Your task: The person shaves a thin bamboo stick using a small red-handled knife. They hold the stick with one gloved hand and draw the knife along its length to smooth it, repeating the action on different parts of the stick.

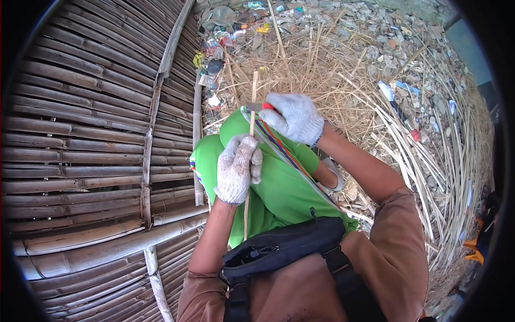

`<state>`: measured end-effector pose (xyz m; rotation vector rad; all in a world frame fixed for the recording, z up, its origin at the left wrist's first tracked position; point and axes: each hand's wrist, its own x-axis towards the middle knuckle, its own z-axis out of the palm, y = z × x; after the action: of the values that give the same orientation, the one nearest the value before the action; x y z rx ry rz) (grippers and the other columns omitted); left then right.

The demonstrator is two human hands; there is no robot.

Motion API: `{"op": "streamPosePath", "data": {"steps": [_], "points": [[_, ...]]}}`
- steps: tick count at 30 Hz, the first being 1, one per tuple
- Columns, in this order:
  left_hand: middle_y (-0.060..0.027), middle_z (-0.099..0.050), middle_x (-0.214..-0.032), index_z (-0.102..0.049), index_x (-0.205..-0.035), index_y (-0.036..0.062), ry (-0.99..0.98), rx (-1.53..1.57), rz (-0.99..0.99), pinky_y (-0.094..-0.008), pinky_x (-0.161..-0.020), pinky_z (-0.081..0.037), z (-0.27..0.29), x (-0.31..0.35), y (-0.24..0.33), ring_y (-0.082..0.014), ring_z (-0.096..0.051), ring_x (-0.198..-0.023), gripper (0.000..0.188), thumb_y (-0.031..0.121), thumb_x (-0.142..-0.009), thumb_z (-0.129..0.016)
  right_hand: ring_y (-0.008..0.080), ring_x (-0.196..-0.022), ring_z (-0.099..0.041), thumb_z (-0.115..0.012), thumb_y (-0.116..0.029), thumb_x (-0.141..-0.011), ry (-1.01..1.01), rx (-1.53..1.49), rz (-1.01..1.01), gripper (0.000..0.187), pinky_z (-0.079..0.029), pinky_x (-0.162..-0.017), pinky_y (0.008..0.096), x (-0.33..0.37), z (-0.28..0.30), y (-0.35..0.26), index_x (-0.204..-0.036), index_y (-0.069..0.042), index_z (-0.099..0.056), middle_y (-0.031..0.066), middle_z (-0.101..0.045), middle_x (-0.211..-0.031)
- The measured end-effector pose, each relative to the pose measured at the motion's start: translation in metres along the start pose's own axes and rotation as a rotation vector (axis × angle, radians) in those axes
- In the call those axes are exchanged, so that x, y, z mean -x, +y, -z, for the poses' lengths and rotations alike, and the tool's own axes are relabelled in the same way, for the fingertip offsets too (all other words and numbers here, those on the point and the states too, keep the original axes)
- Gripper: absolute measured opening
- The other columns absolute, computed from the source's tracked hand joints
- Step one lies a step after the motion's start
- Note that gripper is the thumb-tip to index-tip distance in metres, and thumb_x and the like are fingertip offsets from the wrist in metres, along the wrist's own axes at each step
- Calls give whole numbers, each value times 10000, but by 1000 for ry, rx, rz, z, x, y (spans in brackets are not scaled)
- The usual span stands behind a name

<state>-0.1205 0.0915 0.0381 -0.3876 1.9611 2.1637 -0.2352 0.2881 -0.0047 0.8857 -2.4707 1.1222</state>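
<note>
My left hand (236, 166), in a whitish knitted glove with brown stains, is closed around a thin, pale bamboo strip (254, 88). The strip runs lengthwise above my lap, its far end pointing away from me and its near end by the dark bag on my front. In a similar glove, my right hand (295, 115) grips the red handle of a knife (256, 107). The short dark blade lies across the strip, a little beyond my left hand. Most of the handle is hidden in my fingers. Green shorts (289, 185) with striped edging cover my legs beneath both hands.
To my left is a slatted bamboo platform (91, 129). Straw-like shavings (316, 70) litter the ground ahead, with scattered rubbish (230, 40) beyond. Long split bamboo strips (407, 155) lie in a heap at my right. A dark waist bag (284, 244) rests against my front.
</note>
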Motion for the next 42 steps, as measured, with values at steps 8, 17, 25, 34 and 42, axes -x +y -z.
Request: {"op": "streamPosePath", "data": {"steps": [8, 17, 25, 34, 42], "points": [[16, -537, -702, -667, -1136, 15, 24, -94, -43, -252, -401, -347, -7, 9, -1, -71, -452, -465, 306, 314, -1133, -601, 386, -756, -739, -546, -576, -1062, -24, 204, 14, 491, -577, -674, 530, -23, 12, 9, -915, -119, -645, 153, -717, -798], [11, -549, -685, -672, -1145, 3, 113, -223, -88, -251, -397, -350, 1, 24, -18, -66, -458, -449, 364, 359, -1142, -598, 409, -856, -747, -390, -671, -1100, 352, 337, -202, 645, -591, -734, 536, -60, 83, 124, -1016, -100, -679, 202, -748, -907], [0, -575, -714, -672, -1168, -2, 83, -187, -78, -259, -415, -369, -16, 16, -7, -70, -467, -456, 318, 308, -1141, -603, 400, -723, -712, -583, -557, -1051, -62, 157, 41, 479, -563, -644, 522, -8, 19, 6, -921, -99, -632, 149, -690, -781], [7, -589, -697, -675, -1147, 5, 70, -279, -82, -262, -429, -403, -6, 21, -10, -57, -502, -476, 341, 330, -1154, -572, 389, -807, -754, -476, -612, -1075, -152, 301, -25, 532, -587, -691, 543, -16, 24, 7, -981, -132, -685, 162, -760, -888], [-4, -566, -718, -628, -1227, 4, 128, -189, -67, -244, -390, -363, 20, 35, -35, -64, -453, -435, 341, 333, -1154, -571, 429, -892, -733, -382, -704, -1097, 273, 306, -376, 720, -585, -815, 522, -22, 103, 132, -1130, -77, -735, 213, -760, -941]]}}
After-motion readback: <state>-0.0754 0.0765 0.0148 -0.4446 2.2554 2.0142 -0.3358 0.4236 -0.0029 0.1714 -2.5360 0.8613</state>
